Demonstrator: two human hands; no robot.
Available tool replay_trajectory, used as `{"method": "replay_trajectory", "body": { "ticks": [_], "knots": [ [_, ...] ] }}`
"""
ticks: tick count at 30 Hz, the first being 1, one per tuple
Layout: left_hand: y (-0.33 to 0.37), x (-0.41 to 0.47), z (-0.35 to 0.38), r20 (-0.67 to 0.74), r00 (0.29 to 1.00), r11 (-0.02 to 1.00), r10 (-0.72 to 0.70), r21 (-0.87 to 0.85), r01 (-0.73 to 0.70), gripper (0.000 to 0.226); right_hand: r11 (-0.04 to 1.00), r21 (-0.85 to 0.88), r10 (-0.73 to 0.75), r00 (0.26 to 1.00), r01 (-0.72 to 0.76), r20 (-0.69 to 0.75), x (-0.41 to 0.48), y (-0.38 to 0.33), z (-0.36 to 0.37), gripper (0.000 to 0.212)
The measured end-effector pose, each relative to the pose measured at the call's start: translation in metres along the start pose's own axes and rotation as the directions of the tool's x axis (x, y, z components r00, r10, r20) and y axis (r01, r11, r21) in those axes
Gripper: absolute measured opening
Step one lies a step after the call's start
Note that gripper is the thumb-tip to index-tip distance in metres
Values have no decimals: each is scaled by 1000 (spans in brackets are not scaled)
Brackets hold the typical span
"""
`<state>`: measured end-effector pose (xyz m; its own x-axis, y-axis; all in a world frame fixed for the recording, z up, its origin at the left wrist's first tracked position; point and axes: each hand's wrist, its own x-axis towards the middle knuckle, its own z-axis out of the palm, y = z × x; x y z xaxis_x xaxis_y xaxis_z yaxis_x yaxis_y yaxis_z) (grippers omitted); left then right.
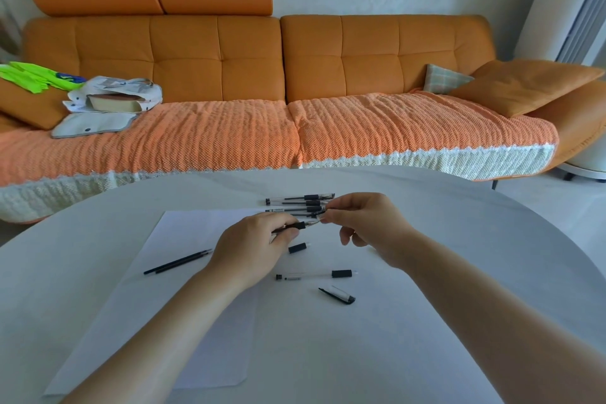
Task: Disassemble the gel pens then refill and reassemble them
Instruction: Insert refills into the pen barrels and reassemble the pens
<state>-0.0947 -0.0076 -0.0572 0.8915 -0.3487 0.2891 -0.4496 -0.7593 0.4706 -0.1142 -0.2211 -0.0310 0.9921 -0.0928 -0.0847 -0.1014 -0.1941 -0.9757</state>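
Observation:
My left hand [259,239] grips a gel pen [296,226] by its barrel, just behind the black rubber grip. My right hand [360,220] pinches the pen's tip end between thumb and forefinger. Behind the hands lies a row of several whole gel pens [300,203]. Two black refills [178,262] lie side by side on the white paper sheet [183,321] at the left. In front of the hands are a loose black grip piece [299,247], an empty clear barrel [314,275] with a black grip, and a pen cap [337,294].
The round white table [459,305] fills the lower view; its far edge curves just behind the pens. Beyond it stands an orange sofa [255,59] with a bag [114,98] and cushions on it.

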Motion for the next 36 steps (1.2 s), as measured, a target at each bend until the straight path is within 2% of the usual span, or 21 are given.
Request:
{"method": "replay_trajectory", "body": {
  "ticks": [6,11,16,21,24,28,36],
  "knots": [
    [-1,1,-2,-21,1000,1000,-3,17,4,19,1000,0,-5,999,5,-40,2,1,0,9],
    [-3,1,-4,20,1000,999,10,35,-11,18,999,-46,-11,1000,11,6,0,1,3,9],
    [-3,2,-5,26,1000,1000,-7,-4,7,16,997,-72,18,999,-15,39,-2,-1,1,10],
    [1,4,-5,89,996,999,13,-50,-9,14,997,-79,13,998,-8,57,-3,-1,11,5],
    [0,5,-5,91,996,994,-11,-109,21,10,988,-154,3,996,10,89,-3,-2,11,5],
    [2,6,-8,93,996,990,-5,-141,18,26,972,-231,-23,993,49,115,-3,-3,10,8],
    [8,11,-9,27,998,986,59,-156,-54,32,967,-238,-60,990,89,126,3,-8,5,9]
  ]
}}
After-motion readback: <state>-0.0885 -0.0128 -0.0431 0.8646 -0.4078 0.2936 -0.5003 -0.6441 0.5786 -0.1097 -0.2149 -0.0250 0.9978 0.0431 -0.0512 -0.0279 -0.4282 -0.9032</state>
